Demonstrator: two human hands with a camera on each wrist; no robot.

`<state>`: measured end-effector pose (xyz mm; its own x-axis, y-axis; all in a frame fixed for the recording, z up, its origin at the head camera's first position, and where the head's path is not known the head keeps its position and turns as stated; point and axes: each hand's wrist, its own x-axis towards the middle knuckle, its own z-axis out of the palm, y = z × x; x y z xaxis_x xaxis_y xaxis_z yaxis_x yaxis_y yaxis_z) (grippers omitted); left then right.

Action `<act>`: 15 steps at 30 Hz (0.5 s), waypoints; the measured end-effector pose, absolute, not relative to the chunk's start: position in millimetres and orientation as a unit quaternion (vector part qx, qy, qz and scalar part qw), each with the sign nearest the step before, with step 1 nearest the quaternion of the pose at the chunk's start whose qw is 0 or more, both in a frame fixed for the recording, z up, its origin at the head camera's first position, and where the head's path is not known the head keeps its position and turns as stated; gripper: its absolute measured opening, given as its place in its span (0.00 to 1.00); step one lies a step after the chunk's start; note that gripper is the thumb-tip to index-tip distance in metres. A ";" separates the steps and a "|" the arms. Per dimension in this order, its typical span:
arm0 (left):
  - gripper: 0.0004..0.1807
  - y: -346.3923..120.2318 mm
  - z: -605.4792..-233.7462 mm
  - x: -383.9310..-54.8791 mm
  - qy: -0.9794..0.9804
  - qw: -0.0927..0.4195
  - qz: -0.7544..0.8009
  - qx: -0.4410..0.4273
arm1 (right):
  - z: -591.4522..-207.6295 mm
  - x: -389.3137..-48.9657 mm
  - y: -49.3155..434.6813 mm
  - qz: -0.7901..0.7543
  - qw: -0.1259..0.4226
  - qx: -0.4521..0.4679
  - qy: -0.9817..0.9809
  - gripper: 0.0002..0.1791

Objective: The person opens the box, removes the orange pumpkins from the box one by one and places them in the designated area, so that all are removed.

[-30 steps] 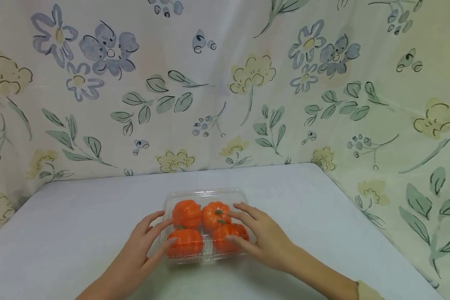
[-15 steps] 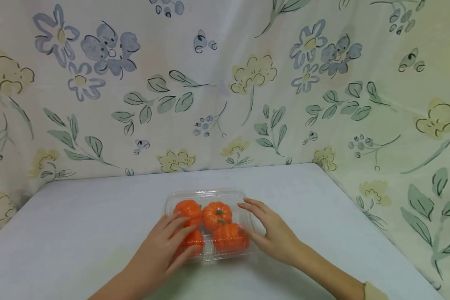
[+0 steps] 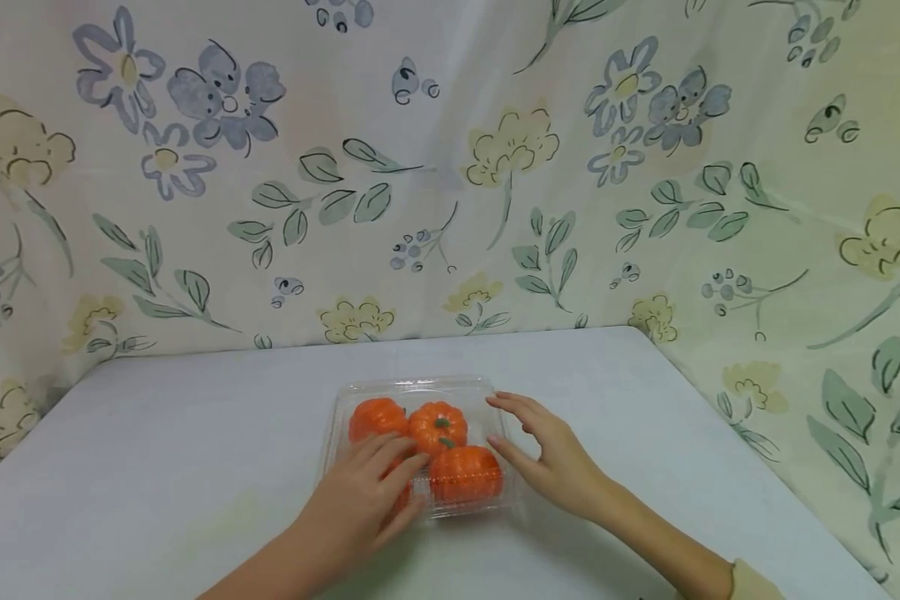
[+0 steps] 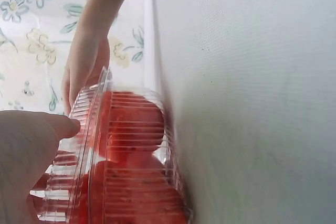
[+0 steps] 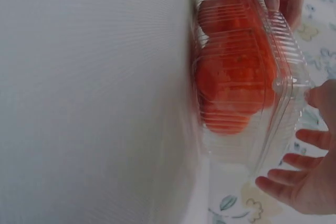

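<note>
A clear plastic clamshell box lies on the table with several orange pumpkins with green stems inside, its lid over them. My left hand lies across the lid's front left, fingers extended, hiding much of the front left pumpkin. In the left wrist view, a fingertip of that hand is right at the box's ribbed lid. By the right edge of the box stands my right hand, fingers spread and holding nothing. The right wrist view has the right hand with its thumb close to the lid's corner.
The white table extends around the box. A floral cloth hangs along the back and right side. A light sleeve covers the right forearm's lower end.
My left hand has moved right, from beside the box's left edge onto the lid over the front left pumpkin. The right hand has drawn back rightward from over the pumpkins to the box's right edge.
</note>
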<state>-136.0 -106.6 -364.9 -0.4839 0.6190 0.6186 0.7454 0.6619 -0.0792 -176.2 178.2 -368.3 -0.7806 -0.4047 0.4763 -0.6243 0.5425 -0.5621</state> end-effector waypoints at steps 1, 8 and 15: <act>0.21 -104.3 -364.2 -136.3 -0.858 0.309 -0.098 -0.400 | -368.9 -177.2 179.0 0.381 0.148 0.298 -0.863 0.25; 0.22 -88.2 -363.4 -140.0 -0.859 0.311 -0.057 -0.403 | -370.3 -182.2 184.5 0.422 0.115 0.276 -0.856 0.25; 0.25 -73.3 -363.4 -143.2 -0.850 0.324 -0.031 -0.414 | -372.1 -188.0 187.7 0.456 0.073 0.255 -0.849 0.23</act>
<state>-143.2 -73.3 -363.4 -0.4472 0.6838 0.5766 0.7242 0.6551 -0.2152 -188.0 187.7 -372.1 -0.8588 -0.3670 0.3574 -0.5006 0.4536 -0.7373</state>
